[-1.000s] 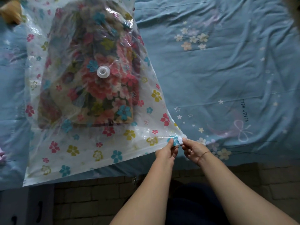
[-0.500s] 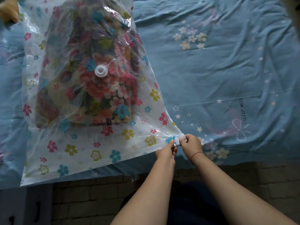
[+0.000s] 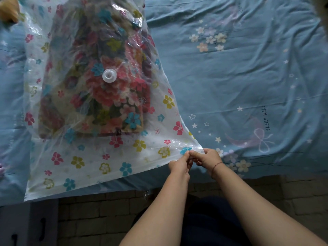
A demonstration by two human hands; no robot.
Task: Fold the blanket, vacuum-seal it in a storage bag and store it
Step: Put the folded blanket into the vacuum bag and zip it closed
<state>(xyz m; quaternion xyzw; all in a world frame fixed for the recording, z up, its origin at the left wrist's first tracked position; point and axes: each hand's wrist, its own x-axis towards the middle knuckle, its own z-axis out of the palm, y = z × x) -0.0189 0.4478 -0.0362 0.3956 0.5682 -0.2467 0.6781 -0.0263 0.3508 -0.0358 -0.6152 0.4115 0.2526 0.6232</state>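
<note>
Both hands have drawn closer; left hand [image 3: 179, 164] and right hand [image 3: 207, 157] fingers pinch the storage bag [image 3: 85, 162] corner on the bed [image 3: 248, 77]. Folded blanket [image 3: 99, 82] sits inside; sealing, vacuuming through the valve [image 3: 109, 75], storing remain.

To your right, the bed [image 3: 248, 77] lies open, with only wrinkled sheet to pass over. The bulging storage bag [image 3: 99, 157] with the folded blanket [image 3: 99, 89] blocks the left half, its valve [image 3: 109, 75] standing on top.
</note>
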